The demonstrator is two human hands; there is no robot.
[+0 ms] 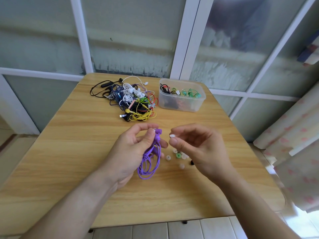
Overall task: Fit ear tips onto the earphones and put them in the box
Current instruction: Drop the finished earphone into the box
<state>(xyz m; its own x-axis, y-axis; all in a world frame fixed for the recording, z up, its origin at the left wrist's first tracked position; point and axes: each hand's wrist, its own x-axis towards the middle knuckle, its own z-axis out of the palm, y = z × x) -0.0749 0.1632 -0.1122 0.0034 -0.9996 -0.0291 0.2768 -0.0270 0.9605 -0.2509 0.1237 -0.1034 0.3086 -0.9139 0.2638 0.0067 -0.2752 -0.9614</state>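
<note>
From the head camera, the left hand [133,149] is raised over the middle of the wooden desk [69,138], its fingers curled round a pair of purple earphones [151,152]. Thumb and forefinger pinch one purple earbud [158,131] at the top, while the cable hangs in loose loops below the palm, down toward the desk.

The right hand [196,145] is held just beside it, apart from it, and pinches a small white ear tip [172,135] between thumb and forefinger, close to the earbud but not touching it.

Below and between the two hands, a scatter of loose ear tips [177,156] lies on the desk: several whitish ones, one green, and a dark one partly hidden by the right hand.

Toward the far edge of the desk lies a tangled pile of earphones [131,99] in black, white, blue, yellow, green and red. Just right of it, near the far right corner, stands a clear plastic box [181,102] with green, red and black earphones already inside.
</note>
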